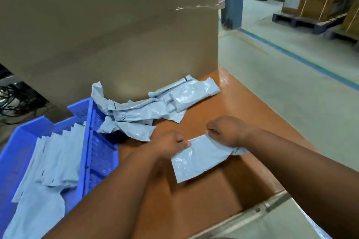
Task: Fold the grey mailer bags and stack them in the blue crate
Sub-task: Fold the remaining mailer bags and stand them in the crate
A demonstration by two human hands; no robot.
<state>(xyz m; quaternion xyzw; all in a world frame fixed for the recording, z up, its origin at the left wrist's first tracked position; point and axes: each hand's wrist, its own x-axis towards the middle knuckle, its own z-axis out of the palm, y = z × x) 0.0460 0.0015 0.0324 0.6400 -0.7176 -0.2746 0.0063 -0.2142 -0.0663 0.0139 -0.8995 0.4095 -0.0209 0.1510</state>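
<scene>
Folded bags fill the blue crate (85,141); crumpled ones (147,110) wait beside it. Your left hand (169,145) and right hand (227,132) each pinch a top corner of one grey mailer bag (196,161) above the orange table (242,106). Pull it taut and match the edges before creasing.
</scene>
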